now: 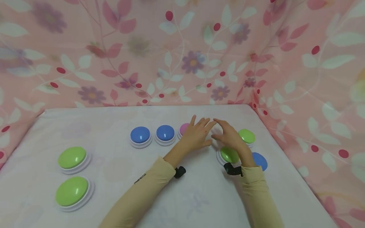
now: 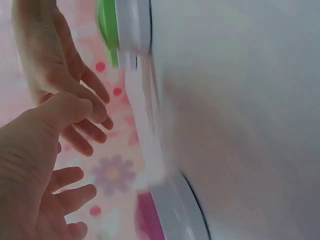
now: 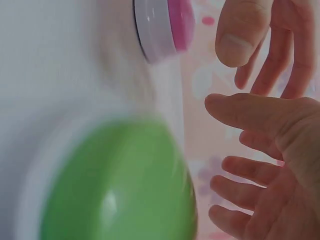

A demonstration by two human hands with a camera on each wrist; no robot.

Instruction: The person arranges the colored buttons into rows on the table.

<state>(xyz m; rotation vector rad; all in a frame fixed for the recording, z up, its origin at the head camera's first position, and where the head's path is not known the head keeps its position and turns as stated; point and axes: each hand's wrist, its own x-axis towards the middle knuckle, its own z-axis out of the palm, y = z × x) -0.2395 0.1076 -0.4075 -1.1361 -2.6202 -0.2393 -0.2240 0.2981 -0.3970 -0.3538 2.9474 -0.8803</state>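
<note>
Over the back right part of the table, my left hand (image 1: 196,135) and right hand (image 1: 230,136) hover close together with fingers spread and nothing held. Behind the left hand is a pink dome button (image 1: 183,128) on a white round base, partly covered by that hand. Below the right hand sits a green dome button (image 1: 229,155), its base partly hidden by the black wrist camera. In the left wrist view the thumb of the left hand (image 2: 25,155) overlaps the right hand (image 2: 52,60). The right wrist view shows the green button (image 3: 125,185) close beside the right hand (image 3: 287,165).
Two blue buttons (image 1: 165,133) stand left of the pink one. Farther right are another green button (image 1: 246,136) and a blue button (image 1: 260,161) partly behind the right forearm. Two green buttons (image 1: 72,191) lie at the left. Floral cloth (image 1: 176,57) walls the white table (image 1: 119,190).
</note>
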